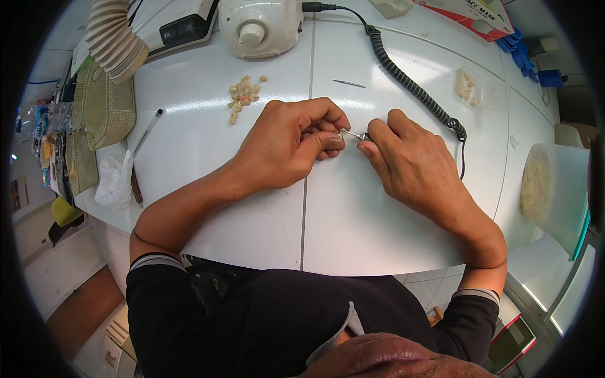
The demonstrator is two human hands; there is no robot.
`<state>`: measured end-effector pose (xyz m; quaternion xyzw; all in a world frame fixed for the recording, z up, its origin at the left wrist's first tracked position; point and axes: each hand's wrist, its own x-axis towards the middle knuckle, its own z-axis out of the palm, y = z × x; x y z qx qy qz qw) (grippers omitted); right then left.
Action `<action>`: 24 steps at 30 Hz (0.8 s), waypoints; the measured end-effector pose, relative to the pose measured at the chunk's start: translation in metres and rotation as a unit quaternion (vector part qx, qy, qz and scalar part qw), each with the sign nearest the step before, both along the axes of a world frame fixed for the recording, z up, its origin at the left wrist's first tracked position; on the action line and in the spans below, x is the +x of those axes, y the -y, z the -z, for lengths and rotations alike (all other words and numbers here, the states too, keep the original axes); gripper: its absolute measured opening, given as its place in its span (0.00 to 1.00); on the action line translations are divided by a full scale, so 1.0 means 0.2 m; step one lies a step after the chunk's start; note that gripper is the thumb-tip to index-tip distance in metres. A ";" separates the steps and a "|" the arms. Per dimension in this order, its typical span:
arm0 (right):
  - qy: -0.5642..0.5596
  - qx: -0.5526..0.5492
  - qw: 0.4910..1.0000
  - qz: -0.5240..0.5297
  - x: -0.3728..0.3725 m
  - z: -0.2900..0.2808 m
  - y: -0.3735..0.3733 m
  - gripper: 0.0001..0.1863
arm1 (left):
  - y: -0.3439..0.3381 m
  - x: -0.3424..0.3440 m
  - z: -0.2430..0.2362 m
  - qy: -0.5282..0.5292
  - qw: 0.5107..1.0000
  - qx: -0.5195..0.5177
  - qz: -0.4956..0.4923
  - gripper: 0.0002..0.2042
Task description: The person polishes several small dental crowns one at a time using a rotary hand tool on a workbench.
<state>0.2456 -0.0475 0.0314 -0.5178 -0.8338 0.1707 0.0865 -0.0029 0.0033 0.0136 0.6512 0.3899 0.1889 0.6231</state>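
Table (pixel 353 220), white, seamed: carries the lot. Translucent tub (pixel 564 183), R edge, pale contents. Mesh basket (pixel 120 107), far L, prob. parked there to keep ctr. free. Power unit (pixel 258 28), white, w/ front knob, top ctr.; set back, prob. so knob stays reachable w/o crowding the work. Coiled cord (pixel 403 72), black, plugged nr. unit, runs down R side; prob. so routed to give slack on that side. R hand (pixel 409 154): closed, pen-type grip on handpiece (pixel 362 137), body mostly hidden, slim metal tip pointing L; short grip prob. for fine control. L hand (pixel 287 145): fingers curled, thumb + index pinched on small pc., mostly hidden; prob. gripped at fingertips to leave a face exposed to the tip. Pc. sits btwn the hands, at or just beside the tip; contact can't be told. Tooth-like pcs. (pixel 244 94), cream, loose heap beyond L hand, prob. within easy reach. Metal rod (pixel 349 83), slim, loose, beyond the hands. Smallest: small pc. (pixel 341 133), pale, in L pinch.
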 end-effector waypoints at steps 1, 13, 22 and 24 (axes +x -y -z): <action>-0.001 0.001 1.000 0.000 0.00 0.00 0.00 0.17 | 0.00 0.00 0.00 -0.002 1.000 0.004 0.003 0.10; 0.002 -0.007 1.000 -0.001 0.00 0.00 0.00 0.17 | 0.00 0.00 0.00 -0.004 1.000 0.008 0.003 0.10; -0.001 -0.002 1.000 -0.004 0.00 -0.01 0.00 0.17 | 0.00 0.00 0.00 -0.006 1.000 0.007 0.000 0.10; 0.000 -0.001 1.000 -0.001 0.00 -0.01 0.00 0.17 | 0.00 0.00 0.00 -0.006 1.000 0.010 0.002 0.10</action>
